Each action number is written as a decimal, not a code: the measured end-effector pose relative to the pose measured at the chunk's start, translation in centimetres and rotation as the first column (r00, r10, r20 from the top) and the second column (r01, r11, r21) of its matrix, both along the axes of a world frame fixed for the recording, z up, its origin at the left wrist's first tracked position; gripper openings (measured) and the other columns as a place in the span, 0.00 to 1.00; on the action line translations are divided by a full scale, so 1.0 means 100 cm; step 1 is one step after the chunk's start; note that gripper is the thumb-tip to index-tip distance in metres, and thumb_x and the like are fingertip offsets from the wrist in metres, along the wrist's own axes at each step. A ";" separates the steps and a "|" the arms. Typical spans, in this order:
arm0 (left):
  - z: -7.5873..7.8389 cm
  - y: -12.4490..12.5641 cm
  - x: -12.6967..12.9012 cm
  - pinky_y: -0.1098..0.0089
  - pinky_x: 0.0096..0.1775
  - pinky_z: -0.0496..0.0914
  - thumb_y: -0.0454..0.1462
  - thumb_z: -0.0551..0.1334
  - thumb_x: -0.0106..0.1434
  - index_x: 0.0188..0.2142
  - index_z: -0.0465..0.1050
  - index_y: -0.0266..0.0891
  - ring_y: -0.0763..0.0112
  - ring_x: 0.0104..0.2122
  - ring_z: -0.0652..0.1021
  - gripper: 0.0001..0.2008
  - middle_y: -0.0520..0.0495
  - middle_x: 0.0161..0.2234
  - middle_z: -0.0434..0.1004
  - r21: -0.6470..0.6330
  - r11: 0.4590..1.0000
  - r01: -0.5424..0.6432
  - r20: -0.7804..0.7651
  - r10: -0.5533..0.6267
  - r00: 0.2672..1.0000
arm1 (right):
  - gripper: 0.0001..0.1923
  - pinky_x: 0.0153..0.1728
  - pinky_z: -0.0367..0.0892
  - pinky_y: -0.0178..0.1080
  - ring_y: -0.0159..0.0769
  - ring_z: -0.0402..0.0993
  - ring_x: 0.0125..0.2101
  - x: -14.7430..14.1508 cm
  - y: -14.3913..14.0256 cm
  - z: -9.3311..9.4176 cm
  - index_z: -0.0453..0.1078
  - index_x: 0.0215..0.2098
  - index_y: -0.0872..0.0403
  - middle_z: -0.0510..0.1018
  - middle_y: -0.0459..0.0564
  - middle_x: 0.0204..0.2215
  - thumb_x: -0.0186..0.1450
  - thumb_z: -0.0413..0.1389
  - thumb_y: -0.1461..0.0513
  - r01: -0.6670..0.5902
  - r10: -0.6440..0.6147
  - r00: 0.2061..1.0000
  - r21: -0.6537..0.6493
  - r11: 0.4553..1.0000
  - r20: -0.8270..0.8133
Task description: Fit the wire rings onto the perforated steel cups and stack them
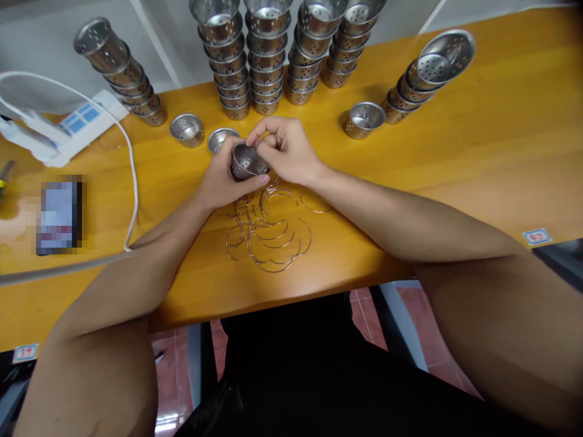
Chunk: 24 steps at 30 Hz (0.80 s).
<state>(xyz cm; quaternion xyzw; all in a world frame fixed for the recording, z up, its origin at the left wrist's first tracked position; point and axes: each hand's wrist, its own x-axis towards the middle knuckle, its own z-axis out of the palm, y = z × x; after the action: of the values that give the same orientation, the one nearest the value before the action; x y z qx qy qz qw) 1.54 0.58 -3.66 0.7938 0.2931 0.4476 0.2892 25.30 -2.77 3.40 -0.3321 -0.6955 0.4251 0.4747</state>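
My left hand [223,176] is wrapped around a small perforated metal cup [246,159], its open mouth tilted toward me. At the cup's far right rim, my right hand [286,152] has thumb and forefinger pinched together. A thin curved wire seems to cross the cup's mouth toward those fingers; its end is hidden by them. Just below both hands, several loose curved wires [273,233] lie in a tangled heap on the wooden table [346,261]. Behind the left hand a shallow metal cup [221,138] is partly covered, with another metal cup [187,130] to its left.
Tall stacks of perforated cups [268,60] stand along the back. A leaning stack [136,91] is at left, another [414,85] at right beside a single cup [364,119]. A power strip [84,124], its white cable [133,164] and a phone [58,215] lie left.
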 end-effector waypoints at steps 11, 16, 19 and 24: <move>-0.003 0.004 -0.001 0.44 0.54 0.90 0.79 0.85 0.57 0.62 0.80 0.48 0.51 0.47 0.88 0.51 0.44 0.50 0.83 -0.150 0.977 0.152 0.178 -0.124 0.976 | 0.35 0.18 0.61 0.30 0.27 0.67 0.22 0.014 0.002 0.015 0.75 0.43 0.50 0.80 0.39 0.29 0.69 0.85 0.36 -0.298 0.285 0.951 -0.115 0.948 -0.119; 0.011 -0.005 0.002 0.45 0.57 0.90 0.66 0.91 0.61 0.61 0.78 0.46 0.48 0.52 0.89 0.44 0.42 0.53 0.85 -0.118 0.993 0.007 0.059 0.000 0.998 | 0.35 0.19 0.62 0.32 0.27 0.68 0.22 0.012 0.002 0.012 0.74 0.42 0.49 0.78 0.39 0.27 0.68 0.87 0.38 -0.284 0.267 0.955 -0.136 0.949 -0.127; 0.014 -0.006 0.003 0.45 0.59 0.89 0.57 0.91 0.66 0.60 0.77 0.48 0.48 0.53 0.89 0.37 0.43 0.54 0.85 -0.121 0.991 -0.057 0.010 0.059 0.998 | 0.35 0.19 0.63 0.31 0.27 0.68 0.22 0.013 0.004 0.011 0.73 0.42 0.49 0.76 0.38 0.26 0.68 0.87 0.39 -0.290 0.275 0.955 -0.138 0.947 -0.113; 0.017 -0.007 0.002 0.46 0.62 0.87 0.54 0.91 0.68 0.61 0.76 0.48 0.49 0.55 0.88 0.35 0.44 0.55 0.84 -0.116 0.990 -0.075 -0.045 0.070 0.997 | 0.36 0.21 0.66 0.31 0.28 0.68 0.22 0.015 0.005 0.009 0.73 0.42 0.49 0.76 0.38 0.26 0.68 0.86 0.36 -0.293 0.284 0.954 -0.109 0.950 -0.091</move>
<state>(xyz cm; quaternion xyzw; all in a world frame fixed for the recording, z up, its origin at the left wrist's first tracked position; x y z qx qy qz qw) 1.69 -0.10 -1.93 0.7731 0.3535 0.4236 0.3130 26.78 -2.24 4.25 -0.2389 -0.6914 0.5433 0.4118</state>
